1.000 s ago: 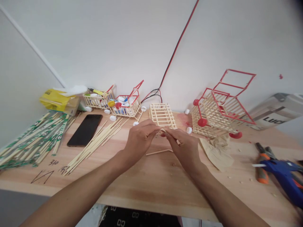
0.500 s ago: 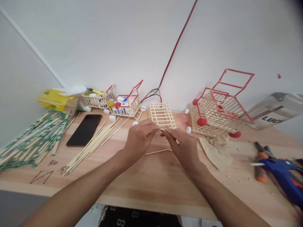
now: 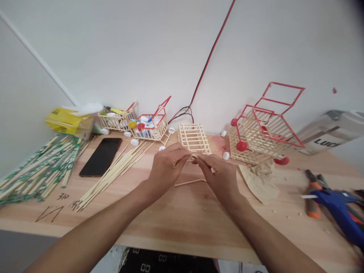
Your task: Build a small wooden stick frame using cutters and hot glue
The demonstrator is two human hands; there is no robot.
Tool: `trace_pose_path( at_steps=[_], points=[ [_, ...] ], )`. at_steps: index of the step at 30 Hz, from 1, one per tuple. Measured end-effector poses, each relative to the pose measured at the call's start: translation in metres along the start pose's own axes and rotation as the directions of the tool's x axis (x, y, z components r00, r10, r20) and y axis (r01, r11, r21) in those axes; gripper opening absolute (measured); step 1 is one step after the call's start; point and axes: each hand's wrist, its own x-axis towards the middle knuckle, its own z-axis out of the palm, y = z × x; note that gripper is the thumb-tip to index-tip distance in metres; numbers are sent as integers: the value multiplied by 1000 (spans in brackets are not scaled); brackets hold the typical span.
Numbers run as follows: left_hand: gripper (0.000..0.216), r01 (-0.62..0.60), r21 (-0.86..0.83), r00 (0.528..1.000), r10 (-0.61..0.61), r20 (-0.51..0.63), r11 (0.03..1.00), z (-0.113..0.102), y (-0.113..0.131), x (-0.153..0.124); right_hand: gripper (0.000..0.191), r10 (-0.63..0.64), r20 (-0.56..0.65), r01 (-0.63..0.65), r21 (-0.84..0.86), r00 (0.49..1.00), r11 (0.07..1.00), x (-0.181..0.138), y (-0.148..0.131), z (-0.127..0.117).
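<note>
hands point(image 3: 167, 165): pinching | pale piece point(image 3: 194, 157): mostly hidden | glue gun point(image 3: 334, 207): blurred, cropped

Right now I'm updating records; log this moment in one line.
left hand: pinching small tan piece | right hand: pinching same piece | slatted frame: beyond hands | glue gun: unheld

A small, pale tan piece of thin, wood-like material point(image 3: 194, 156) is pinched between the fingertips of the left hand point(image 3: 168, 165) and right hand point(image 3: 219, 173) — largely covered, so its full shape and length cannot be told. Just beyond it rests an open, pale wooden-stick lattice frame with crosswise rungs point(image 3: 193, 137) — its near end partly hidden; contact between them is unclear.
</note>
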Motion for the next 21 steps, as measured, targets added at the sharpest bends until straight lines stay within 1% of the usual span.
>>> trace_pose_path(
  at_steps=[6, 12, 21],
  points=[
    [15, 7, 7, 1000, -7, 10, 1000, -1, -1, 0, 17, -2, -2, 2, -3, 1000, 1000, 1, -1, 0],
    [12, 13, -18, 1000, -13, -4, 1000, -3, -1, 2, 16, -7, 0, 7, -11, 1000, 1000, 1, -1, -1],
    [4, 57, 28, 998, -57, 14, 998, -6, 0, 4, 17, 12, 9, -12, -6, 1000, 1000, 1, -1, -1]
  ],
)
